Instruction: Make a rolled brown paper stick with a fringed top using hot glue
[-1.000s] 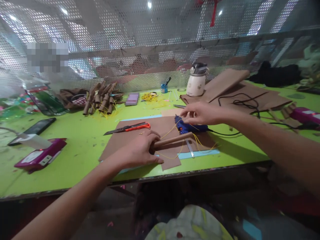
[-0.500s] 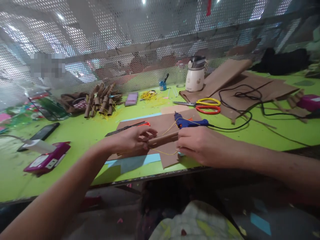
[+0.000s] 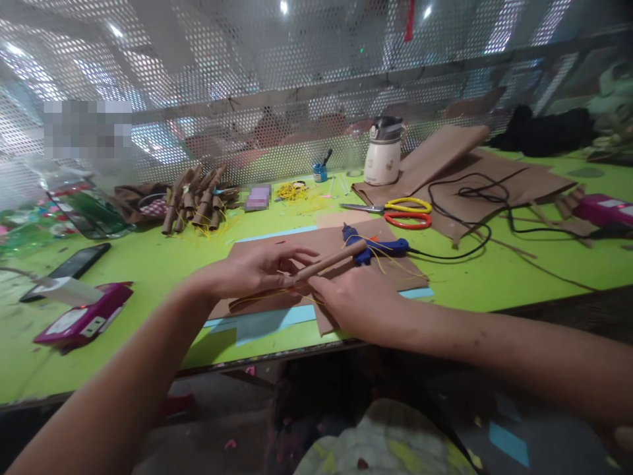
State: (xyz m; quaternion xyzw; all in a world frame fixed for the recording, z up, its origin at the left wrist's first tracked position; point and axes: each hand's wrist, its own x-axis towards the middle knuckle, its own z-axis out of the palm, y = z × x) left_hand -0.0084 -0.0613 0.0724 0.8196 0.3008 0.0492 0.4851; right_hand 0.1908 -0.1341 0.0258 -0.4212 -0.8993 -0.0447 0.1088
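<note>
Both hands meet over a brown paper sheet on the green table. My left hand pinches the near end of a rolled brown paper tube, its other fingers spread. My right hand rests knuckles up just below the tube, fingers curled against its near end. Thin yellow string trails around the tube and hands. A blue glue gun lies just beyond the tube's far tip.
Yellow and red scissors and a black cord lie right. A pile of rolled tubes, a white jug, a phone and a magenta box stand around. A perforated metal screen backs the table.
The right hand left the glue gun and came back to the tube. The tube's far end has swung up toward the glue gun. The left hand's fingers have opened out.
</note>
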